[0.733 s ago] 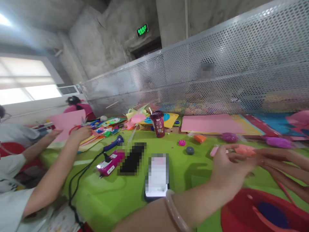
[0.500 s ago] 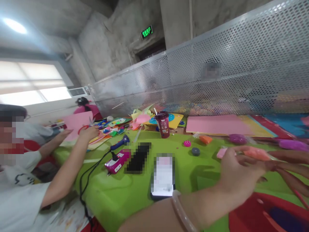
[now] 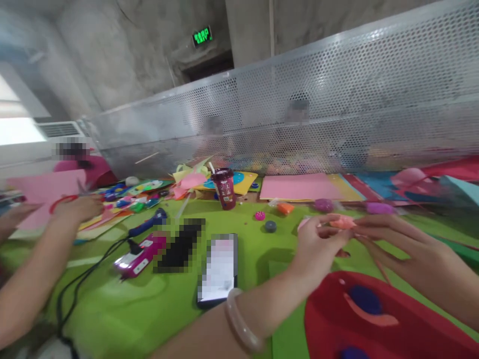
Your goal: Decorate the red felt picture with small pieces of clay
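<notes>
A small packet of salmon-orange modelling clay is held up between my two hands above the green table. My left hand, with a pale bracelet at its wrist, has its fingers closed around the packet's left side. On the other side, my right hand pinches the packet's right end. A thin reddish stick slants down from under the right fingers; how it is held is unclear. Below the hands lies a red cut-out bearing dark blue ovals and a curved salmon strip.
Left of my forearm lie a phone, a dark blurred slab, a magenta power strip and a blue glue gun. A lidded cup stands behind. At left, another person's hand holds red-handled scissors beside pink paper.
The view has swung right, so things sit further left and more of my right hand and the red cut-out show. Both hands still hold the clay packet.
</notes>
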Tool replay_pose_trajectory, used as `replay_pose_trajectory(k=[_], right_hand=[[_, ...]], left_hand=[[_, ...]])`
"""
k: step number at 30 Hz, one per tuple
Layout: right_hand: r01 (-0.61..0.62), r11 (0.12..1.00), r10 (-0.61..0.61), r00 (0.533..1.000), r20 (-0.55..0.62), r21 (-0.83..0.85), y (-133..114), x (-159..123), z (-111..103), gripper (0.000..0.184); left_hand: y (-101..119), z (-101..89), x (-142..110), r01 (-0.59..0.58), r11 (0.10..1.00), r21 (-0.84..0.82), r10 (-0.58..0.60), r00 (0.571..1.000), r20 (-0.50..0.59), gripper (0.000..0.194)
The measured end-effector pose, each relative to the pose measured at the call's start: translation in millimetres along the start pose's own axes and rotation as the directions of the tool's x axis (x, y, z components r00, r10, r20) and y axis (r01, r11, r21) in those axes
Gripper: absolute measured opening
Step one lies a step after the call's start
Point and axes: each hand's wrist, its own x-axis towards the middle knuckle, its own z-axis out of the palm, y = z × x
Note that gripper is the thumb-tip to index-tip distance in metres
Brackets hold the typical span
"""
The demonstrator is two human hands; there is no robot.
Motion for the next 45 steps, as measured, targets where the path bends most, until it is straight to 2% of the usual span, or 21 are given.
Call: replay_pose_trajectory(k=[3, 9, 15, 22, 30, 35, 38, 42, 45], right_hand=[[0.042, 0.999, -0.043, 0.998, 0.051, 0.025, 1, -3, -1, 0.017], [-0.063, 0.994, 0.052, 0.992, 0.112, 0.094, 9, -14, 4, 0.004], [-0.083, 0.988, 0.065, 0.989, 0.133, 0.134, 5, -12, 4, 0.013], [-0.111, 0.982, 0.085, 0.982, 0.171, 0.151, 3, -10, 0, 0.008], [-0.219, 0.951, 0.184, 0.968, 0.173, 0.218, -3, -5, -5, 0.008], [-0.258, 0.934, 0.21, 0.956, 0.204, 0.247, -6, -7, -5, 0.007], [-0.351, 0.897, 0.249, 0.903, 0.351, 0.268, -13, -8, -7, 0.008], [-0.444, 0.869, 0.208, 0.729, 0.653, 0.219, -25, -10, -9, 0.013], [-0.437, 0.882, 0.176, 0.651, 0.738, 0.175, -32, -11, -12, 0.016]], left_hand=[[0, -1.0, 0, 0.005, 1.0, 0.013, -0.006, 1.0, 0.021, 0.03], [-1, -1.0, -1, 0.019, 0.999, 0.031, -0.02, 0.999, 0.034, 0.024], [3, -4.7, -1, 0.065, 0.997, 0.046, -0.069, 0.992, 0.104, 0.02], [4, -7.9, 0, 0.057, 0.995, 0.077, -0.066, 0.99, 0.127, 0.024], [2, -10.0, 2, 0.08, 0.994, 0.078, -0.088, 0.991, 0.101, 0.024], [3, -14.5, 5, 0.109, 0.98, 0.164, -0.121, 0.99, 0.068, 0.016], [4, -18.6, 8, 0.121, 0.97, 0.211, -0.13, 0.991, 0.026, 0.013], [4, -21.3, 9, 0.143, 0.952, 0.27, -0.148, 0.989, 0.0, 0.011], [3, -20.7, 8, 0.158, 0.934, 0.322, -0.177, 0.984, 0.032, 0.009]])
